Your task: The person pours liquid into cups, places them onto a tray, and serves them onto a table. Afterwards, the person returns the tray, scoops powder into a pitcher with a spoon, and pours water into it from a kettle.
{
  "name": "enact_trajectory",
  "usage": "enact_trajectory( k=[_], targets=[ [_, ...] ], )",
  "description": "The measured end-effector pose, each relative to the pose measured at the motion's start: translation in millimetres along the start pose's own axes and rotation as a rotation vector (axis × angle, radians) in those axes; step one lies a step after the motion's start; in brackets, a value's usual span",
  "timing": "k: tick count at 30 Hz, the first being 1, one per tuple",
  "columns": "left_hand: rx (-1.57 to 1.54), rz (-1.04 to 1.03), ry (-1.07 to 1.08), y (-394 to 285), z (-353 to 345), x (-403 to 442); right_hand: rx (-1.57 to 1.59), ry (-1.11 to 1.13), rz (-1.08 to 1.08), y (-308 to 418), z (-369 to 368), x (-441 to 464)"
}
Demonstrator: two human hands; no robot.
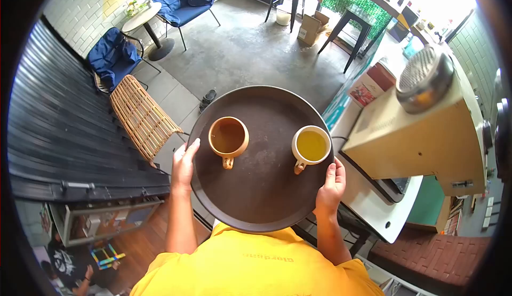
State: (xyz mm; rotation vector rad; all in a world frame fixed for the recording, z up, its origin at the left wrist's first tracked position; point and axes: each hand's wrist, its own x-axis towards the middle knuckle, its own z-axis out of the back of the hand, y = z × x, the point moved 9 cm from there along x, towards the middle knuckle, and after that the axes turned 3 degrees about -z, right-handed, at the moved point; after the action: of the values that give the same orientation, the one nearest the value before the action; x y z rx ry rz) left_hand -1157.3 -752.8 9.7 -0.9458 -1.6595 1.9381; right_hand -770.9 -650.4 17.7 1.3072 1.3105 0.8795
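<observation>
A: And there was the round tray (256,194), dark brown, held out in front of the yellow shirt (256,269)!

B: Both hands were on it, well apart! The left hand (183,168) was clamped on the left rim, its thumb along the edge, and the right hand (330,189) gripped the lower right rim. How the fingers lay underneath, I couldn't tell.

A: Two cups rode on top! The tan cup (229,136) stood upright on the left side, brownish inside, its handle pointing back toward the wearer.

B: And over on the right, near the rim, the white cup (311,145) held a yellow-green liquid! Its handle pointed back too, angled slightly left, with bare tray between the pair.

A: What about the surroundings?

B: A woven bench (144,114) sat beyond the left hand, and a wooden cabinet (421,141) stood to the right, a round metal piece (425,80) on top. Down at the lower left, another person (69,266) was near some colourful pieces (106,256) on the floor!
</observation>
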Motion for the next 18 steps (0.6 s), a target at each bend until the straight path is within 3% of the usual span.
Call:
enact_trajectory(
  k=[5,10,18],
  targets=[
    [-0.284,0.123,0.042,2,28,88,0.018,-0.058,-0.029,-20,-83,30],
    [-0.768,0.449,0.312,-10,9,143,0.023,-0.050,-0.026,-20,-148,57],
    [-0.852,0.586,0.470,-24,-19,218,-0.057,-0.049,0.065,-15,-206,128]
  ],
)
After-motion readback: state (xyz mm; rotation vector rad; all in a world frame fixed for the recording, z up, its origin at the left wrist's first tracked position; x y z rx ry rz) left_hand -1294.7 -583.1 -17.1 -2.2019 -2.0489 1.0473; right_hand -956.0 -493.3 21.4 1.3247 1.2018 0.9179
